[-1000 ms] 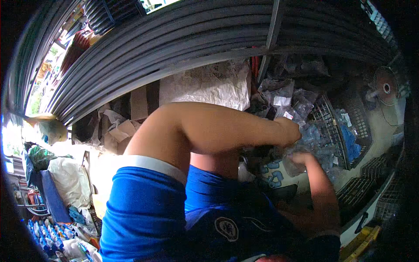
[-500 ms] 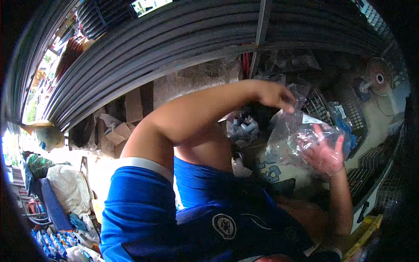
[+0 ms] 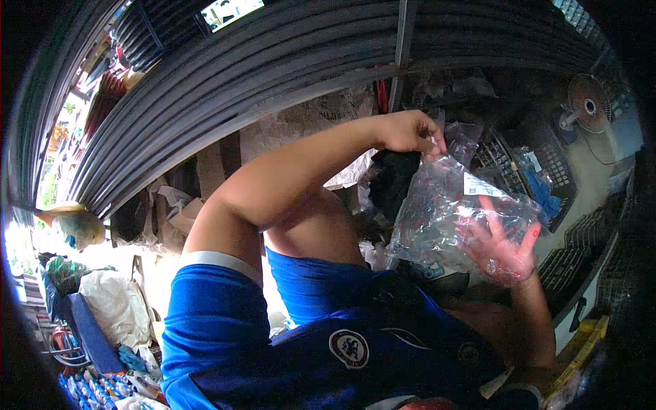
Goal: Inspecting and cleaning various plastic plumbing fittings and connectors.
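A clear plastic bag (image 3: 430, 212) with a white label near its upper side hangs between my hands. My left hand (image 3: 413, 133) pinches the top corner of the bag between thumb and fingers. Lower and to the right, my right hand (image 3: 506, 249) has its fingers spread, and the clear plastic lies over them. Whether this hand is inside the bag or behind it, I cannot tell. No contents can be made out in the bag. Grey pipe fittings (image 3: 429, 270) lie below it, partly hidden.
Long dark pipes (image 3: 273, 102) lie on a rack along the far side. A fan (image 3: 589, 104) stands at the far right, near dark plastic crates (image 3: 553, 171). A white sack (image 3: 116, 304) and several packets (image 3: 96, 389) are at the left.
My left hand has moved slightly up and left, drawing the bag out wider and flatter over the fittings. My right hand stays spread, slightly lower.
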Tool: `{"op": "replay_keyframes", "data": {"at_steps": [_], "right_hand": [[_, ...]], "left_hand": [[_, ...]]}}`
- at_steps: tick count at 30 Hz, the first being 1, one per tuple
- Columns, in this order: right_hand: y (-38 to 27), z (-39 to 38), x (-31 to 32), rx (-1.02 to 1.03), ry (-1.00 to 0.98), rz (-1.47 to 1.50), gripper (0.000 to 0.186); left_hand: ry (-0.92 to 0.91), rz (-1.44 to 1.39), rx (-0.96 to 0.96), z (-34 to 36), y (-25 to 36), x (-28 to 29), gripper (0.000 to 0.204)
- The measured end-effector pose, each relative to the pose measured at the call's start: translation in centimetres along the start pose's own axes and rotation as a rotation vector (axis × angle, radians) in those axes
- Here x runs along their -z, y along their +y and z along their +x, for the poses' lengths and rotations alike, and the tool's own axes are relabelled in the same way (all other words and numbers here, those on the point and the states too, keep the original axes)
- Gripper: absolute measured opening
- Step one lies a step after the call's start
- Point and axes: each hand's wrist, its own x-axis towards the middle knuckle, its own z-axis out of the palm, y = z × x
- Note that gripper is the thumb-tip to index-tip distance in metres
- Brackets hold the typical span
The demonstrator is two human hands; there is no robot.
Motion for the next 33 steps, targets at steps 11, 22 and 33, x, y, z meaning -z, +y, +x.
{"op": "replay_keyframes", "data": {"at_steps": [11,22,33], "right_hand": [[-2.5,-1.4,1.6,-0.365,-0.171,-0.350,0.085],[-9.0,-5.6,2.2,0.197,0.225,-0.746,0.062],[-7.2,-11.0,12.9,-0.258,0.409,-1.667,0.016]], "left_hand": [[0.267,0.077,-0.289,0.0,1.9,0.7,0.023],[0.533,0.100,-0.208,-0.9,1.2,2.1,0.017],[0.321,0.540,0.003,-2.6,1.1,0.8,0.033]]}}
